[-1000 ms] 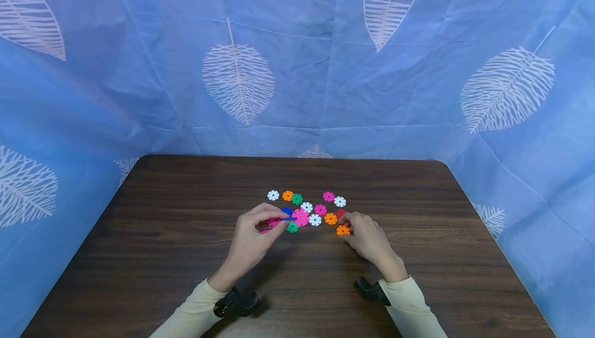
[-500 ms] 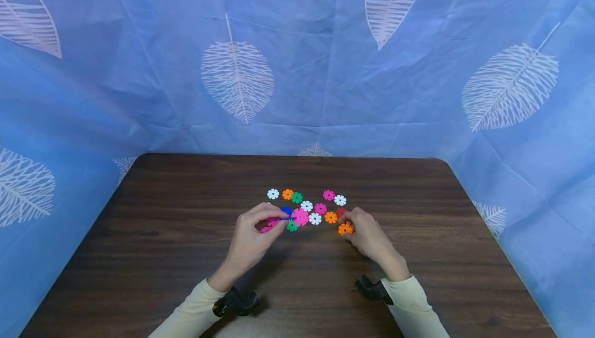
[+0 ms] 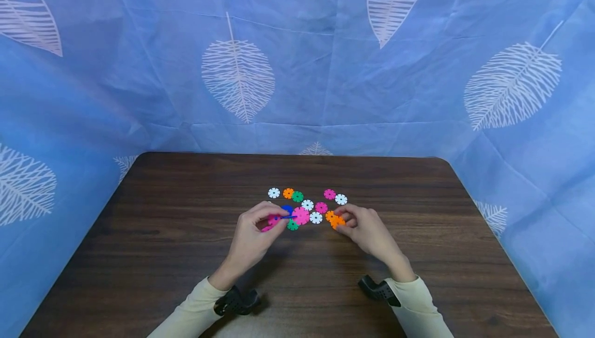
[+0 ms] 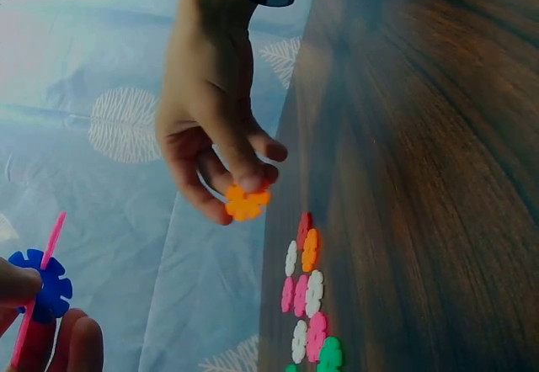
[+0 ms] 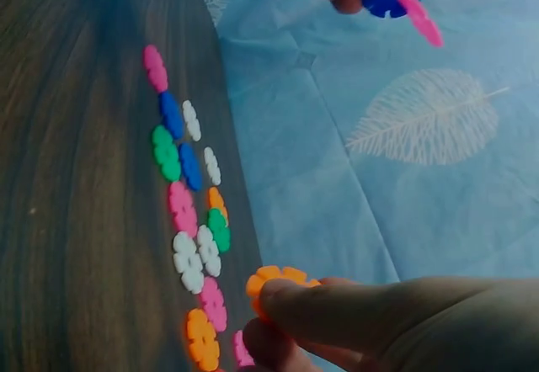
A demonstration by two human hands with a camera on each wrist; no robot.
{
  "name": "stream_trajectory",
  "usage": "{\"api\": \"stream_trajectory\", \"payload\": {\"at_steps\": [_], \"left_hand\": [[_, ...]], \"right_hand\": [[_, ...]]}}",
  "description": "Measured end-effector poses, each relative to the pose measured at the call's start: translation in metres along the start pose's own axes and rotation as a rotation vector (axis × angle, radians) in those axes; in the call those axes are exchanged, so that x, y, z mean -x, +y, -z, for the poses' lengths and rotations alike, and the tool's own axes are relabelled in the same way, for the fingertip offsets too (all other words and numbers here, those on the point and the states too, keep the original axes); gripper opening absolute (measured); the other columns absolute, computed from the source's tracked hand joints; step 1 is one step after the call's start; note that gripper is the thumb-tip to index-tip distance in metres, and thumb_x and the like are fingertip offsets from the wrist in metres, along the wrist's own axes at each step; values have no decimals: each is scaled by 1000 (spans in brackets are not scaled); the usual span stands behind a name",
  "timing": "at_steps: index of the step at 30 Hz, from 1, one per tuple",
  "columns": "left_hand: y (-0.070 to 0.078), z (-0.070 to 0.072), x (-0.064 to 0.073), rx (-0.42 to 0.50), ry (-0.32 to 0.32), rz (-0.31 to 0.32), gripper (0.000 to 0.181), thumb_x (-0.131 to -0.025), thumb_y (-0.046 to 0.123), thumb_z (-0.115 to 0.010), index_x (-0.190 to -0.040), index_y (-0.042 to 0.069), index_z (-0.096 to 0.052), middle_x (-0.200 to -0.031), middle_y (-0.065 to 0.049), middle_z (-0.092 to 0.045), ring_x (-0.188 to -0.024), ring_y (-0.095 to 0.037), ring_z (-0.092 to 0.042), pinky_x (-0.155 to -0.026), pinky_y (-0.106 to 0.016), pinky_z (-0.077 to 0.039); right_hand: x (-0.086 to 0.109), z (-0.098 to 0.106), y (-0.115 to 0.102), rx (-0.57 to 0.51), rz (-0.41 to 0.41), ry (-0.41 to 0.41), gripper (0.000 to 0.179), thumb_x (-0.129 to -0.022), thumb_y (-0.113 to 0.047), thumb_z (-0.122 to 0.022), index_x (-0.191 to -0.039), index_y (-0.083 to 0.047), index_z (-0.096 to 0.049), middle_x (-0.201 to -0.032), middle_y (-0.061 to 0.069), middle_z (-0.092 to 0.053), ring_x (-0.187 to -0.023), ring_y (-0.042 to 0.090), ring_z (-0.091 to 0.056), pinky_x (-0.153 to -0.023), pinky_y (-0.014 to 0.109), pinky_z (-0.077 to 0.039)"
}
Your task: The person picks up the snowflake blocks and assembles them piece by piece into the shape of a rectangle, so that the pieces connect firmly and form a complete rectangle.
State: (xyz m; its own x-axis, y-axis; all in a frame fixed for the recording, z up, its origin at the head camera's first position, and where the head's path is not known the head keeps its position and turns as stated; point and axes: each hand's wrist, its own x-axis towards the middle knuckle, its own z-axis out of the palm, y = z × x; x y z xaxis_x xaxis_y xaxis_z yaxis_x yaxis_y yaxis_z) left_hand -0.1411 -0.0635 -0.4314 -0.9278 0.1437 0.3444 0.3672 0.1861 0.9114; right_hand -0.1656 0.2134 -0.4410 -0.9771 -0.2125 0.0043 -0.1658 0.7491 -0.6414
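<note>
My left hand [image 3: 253, 229] pinches a blue notched plastic disc [image 4: 56, 289], joined with pink discs [image 4: 54, 239] that stand crosswise to it. In the right wrist view this joined piece hangs above the table, its pink disc [image 5: 418, 18] edge-on. Between thumb and fingertips of my right hand [image 3: 369, 230] is an orange notched disc [image 4: 246, 204], raised off the tabletop. Thumb and fingers cover part of it. In the head view it overlaps another orange disc [image 3: 330, 215] lying flat.
Several loose discs lie flat around the hands: white [image 3: 316, 218], pink [image 3: 321, 207], green [image 3: 297, 196], blue [image 5: 171, 115] and red [image 4: 304, 231]. Beneath them is a dark wooden table [image 3: 186, 188]. A blue leaf-print cloth [image 3: 297, 69] hangs behind its far edge.
My right hand has picked up the orange disc from the table and moved it slightly left. The left hand stays in place with its joined discs.
</note>
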Motion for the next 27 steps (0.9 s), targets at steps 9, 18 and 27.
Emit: {"api": "stream_trajectory", "payload": {"at_steps": [9, 18, 27], "left_hand": [[-3, -1, 1, -34, 6, 3, 11, -89, 9, -79, -99, 14, -79, -99, 3, -73, -72, -15, -55, -58, -20, -44], [-1, -2, 1, -69, -8, 1, 11, -89, 7, -78, -99, 13, -80, -100, 4, -72, -80, -15, -60, -62, -21, -48], [-2, -3, 3, -76, -9, 6, 12, -89, 8, -79, -99, 12, -81, -101, 2, -72, -86, -14, -63, -63, -22, -51]], "right_hand": [[3, 4, -11, -55, 49, 48, 30, -87, -4, -80, -115, -7, -71, -101, 6, -74, -81, 13, -69, -78, 31, -61], [7, 7, -18, -90, 127, 78, 29, -90, -6, -77, -118, -8, -72, -101, 5, -74, -83, 13, -71, -75, 28, -61], [10, 7, -25, -111, 178, 110, 28, -91, -5, -76, -119, -12, -74, -94, 3, -74, -75, 8, -69, -65, 23, -57]]}}
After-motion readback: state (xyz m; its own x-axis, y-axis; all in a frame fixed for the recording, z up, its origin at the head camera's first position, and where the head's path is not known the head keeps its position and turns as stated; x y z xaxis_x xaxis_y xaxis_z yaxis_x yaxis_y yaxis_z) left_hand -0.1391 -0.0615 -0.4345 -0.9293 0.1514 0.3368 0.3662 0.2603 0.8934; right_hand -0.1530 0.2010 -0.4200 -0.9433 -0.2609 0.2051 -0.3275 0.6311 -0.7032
